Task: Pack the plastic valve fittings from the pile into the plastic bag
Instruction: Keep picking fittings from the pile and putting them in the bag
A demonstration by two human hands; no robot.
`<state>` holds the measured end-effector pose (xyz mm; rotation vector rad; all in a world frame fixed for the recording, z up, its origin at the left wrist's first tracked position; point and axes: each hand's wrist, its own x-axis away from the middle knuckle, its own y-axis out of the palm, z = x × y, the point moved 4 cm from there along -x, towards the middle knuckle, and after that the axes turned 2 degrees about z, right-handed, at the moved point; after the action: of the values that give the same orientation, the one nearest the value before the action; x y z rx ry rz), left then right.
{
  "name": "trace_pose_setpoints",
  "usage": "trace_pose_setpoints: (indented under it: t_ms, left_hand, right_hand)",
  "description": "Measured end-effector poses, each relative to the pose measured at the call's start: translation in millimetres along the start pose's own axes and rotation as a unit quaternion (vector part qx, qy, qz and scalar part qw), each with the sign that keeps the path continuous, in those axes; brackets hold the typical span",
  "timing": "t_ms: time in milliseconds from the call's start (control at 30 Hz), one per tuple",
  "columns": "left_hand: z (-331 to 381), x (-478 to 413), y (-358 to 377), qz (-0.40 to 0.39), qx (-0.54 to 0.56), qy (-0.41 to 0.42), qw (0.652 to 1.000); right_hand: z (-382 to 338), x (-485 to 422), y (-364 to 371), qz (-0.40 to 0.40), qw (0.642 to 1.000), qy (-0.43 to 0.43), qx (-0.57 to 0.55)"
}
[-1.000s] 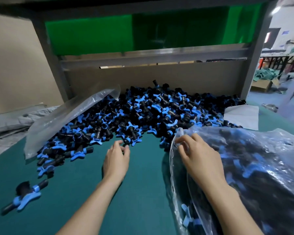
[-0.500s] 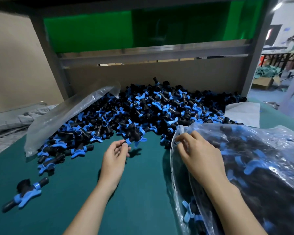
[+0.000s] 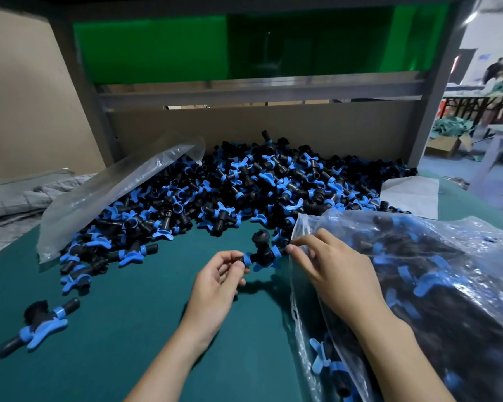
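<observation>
A large pile of black and blue plastic valve fittings [image 3: 244,184] covers the back of the green table [image 3: 114,329]. My left hand [image 3: 219,280] pinches one valve fitting [image 3: 262,252] by its end and holds it above the table, right beside the bag's mouth. A clear plastic bag [image 3: 433,285], holding many fittings, lies at the right. My right hand [image 3: 331,265] grips the bag's left edge and holds the opening up.
An empty clear bag [image 3: 105,195] lies over the pile's left side. A lone fitting [image 3: 38,326] sits at the near left. A white sheet [image 3: 410,192] lies at the back right. A cardboard wall and metal frame close off the back.
My left hand reached the pile's front edge, picked up one fitting and carried it right toward the bag's mouth. My right hand stayed on the bag's edge.
</observation>
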<state>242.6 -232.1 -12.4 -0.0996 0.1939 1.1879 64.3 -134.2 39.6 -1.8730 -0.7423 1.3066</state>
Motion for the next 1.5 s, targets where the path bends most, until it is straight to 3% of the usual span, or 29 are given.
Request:
trace_pose_setpoints:
  t_ms: [300, 767, 1033, 1200, 1500]
  left_hand:
    - [0, 0, 2, -0.022, 0.025, 0.004, 0.999]
    - [-7, -3, 0, -0.028, 0.025, 0.004, 0.999]
    - [-12, -4, 6, -0.041, -0.040, -0.002, 0.998]
    - [-13, -4, 5, -0.036, -0.019, -0.018, 0.999]
    - [-12, -5, 2, -0.040, -0.006, -0.015, 0.999]
  right_hand:
    - [2, 0, 7, -0.036, 0.999, -0.015, -0.007]
    - [0, 0, 5, -0.019, 0.999, -0.017, -0.041]
    - [-25, -2, -9, 0.071, 0.981, -0.068, -0.167]
    - [-37, 0, -13, 0.050, 0.965, -0.103, -0.234]
    - [-39, 0, -14, 0.059, 0.965, -0.090, -0.238]
